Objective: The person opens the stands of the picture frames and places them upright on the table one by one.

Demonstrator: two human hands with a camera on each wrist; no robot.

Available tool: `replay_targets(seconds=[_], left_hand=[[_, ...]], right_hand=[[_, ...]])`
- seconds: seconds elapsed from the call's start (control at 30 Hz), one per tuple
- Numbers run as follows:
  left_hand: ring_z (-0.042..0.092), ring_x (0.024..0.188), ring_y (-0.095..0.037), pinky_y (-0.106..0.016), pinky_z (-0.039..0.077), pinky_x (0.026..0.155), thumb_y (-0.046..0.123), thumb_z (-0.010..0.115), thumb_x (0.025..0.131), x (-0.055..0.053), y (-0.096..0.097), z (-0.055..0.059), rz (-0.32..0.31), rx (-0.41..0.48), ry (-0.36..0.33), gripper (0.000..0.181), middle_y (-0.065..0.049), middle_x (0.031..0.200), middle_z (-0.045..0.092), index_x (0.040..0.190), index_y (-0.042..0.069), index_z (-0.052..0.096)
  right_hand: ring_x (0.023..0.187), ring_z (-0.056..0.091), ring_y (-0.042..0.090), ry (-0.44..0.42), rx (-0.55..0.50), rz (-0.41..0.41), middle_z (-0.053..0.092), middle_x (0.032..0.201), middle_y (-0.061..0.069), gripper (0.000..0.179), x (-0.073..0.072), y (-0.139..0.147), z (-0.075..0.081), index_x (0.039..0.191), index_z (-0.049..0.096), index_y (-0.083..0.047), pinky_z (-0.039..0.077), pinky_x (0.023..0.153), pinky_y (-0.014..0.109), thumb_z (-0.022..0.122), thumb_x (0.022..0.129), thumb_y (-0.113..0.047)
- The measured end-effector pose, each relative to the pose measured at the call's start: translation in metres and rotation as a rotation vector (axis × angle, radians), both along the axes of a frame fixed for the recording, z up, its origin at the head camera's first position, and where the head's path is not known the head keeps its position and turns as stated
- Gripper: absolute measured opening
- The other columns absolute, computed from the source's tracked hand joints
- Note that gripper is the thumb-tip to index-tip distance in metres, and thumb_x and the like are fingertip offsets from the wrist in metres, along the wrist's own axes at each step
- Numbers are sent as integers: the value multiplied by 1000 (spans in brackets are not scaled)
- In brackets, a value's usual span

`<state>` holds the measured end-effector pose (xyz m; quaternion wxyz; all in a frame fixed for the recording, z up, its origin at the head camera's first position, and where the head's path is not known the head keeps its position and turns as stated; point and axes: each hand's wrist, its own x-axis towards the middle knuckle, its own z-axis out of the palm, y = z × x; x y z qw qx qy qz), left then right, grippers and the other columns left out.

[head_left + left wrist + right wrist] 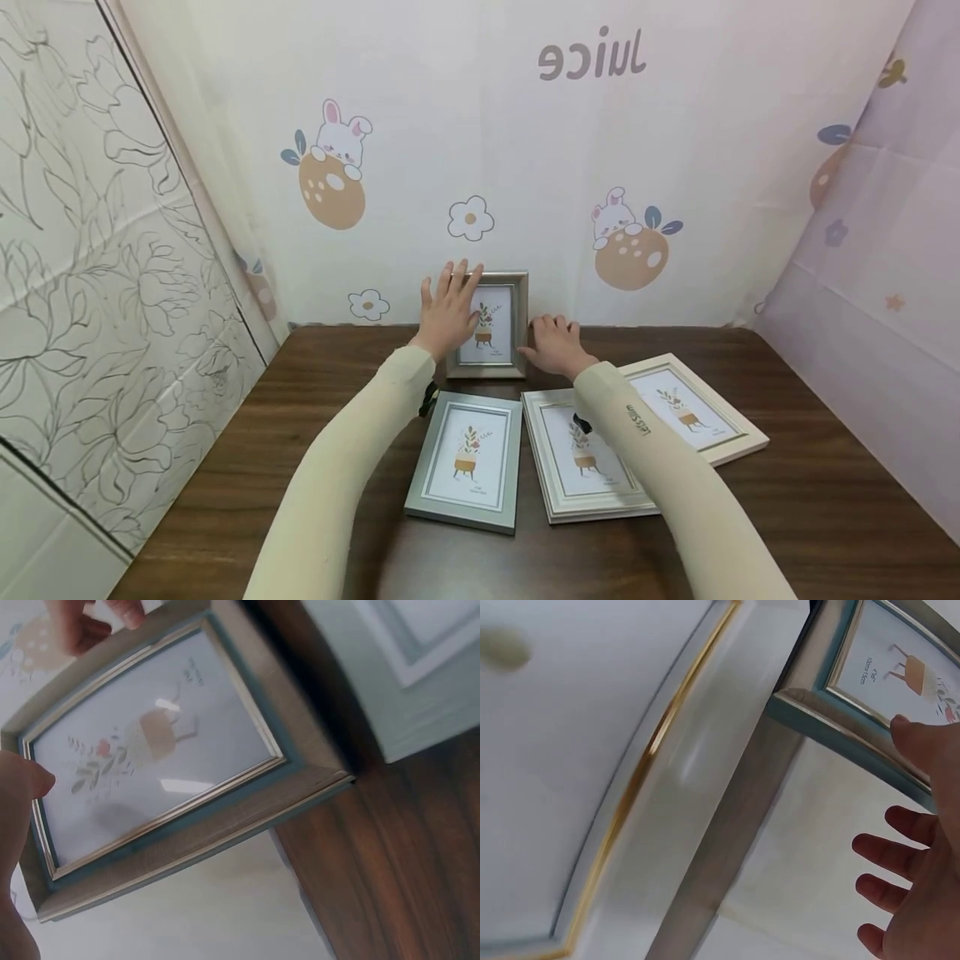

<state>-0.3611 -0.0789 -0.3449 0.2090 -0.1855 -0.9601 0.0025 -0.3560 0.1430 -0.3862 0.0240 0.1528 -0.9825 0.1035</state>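
A silver-grey picture frame (487, 327) with a potted-plant print stands upright at the back of the table, by the wall. My left hand (447, 312) lies over its upper left side, fingers spread and straight near the top edge, thumb over the front. My right hand (557, 343) is at its right side. In the right wrist view the right thumb is at the front rim, while the other fingers (889, 859) are spread loosely beyond the edge. The left wrist view shows the left thumb (34, 780) over one end of the frame.
A grey-green frame (465, 454) lies flat in front of the standing one. To its right lie white frames (555, 500), apparently stacked and partly under the right forearm. Another cream frame (693, 408) lies angled farther right. A patterned curtain (480, 150) covers the back wall.
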Motion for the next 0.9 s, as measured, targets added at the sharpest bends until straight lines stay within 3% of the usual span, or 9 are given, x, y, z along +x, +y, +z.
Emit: replay_targets(seconds=[0.13,0.3,0.6,0.9], left_hand=[[9,146,-33,-57,10,110,37,56,100,10,-2,-3,-30,-11,24,79,-14,161,14,160,16,9],[10,146,-33,-59,13,110,38,55,100,20,-5,-7,-48,-15,4,81,-15,162,11,160,16,5],[13,144,-35,-59,15,108,40,57,99,33,-13,-22,-91,73,-54,82,-17,160,14,160,16,7],[16,145,-35,-64,16,110,50,55,98,48,-18,-36,-79,54,-181,84,-16,161,15,161,19,7]], right_hand=[[131,33,44,9,5,20,43,141,26,64,5,8,3,141,40,5,23,102,62,57,99,-41],[131,33,45,37,32,50,42,143,26,63,10,16,6,141,42,4,23,102,62,59,98,-40],[132,32,46,80,85,90,42,142,26,65,25,27,6,142,42,3,23,101,62,62,97,-39],[131,33,47,127,89,148,42,141,26,63,43,35,9,141,43,2,23,100,64,63,96,-37]])
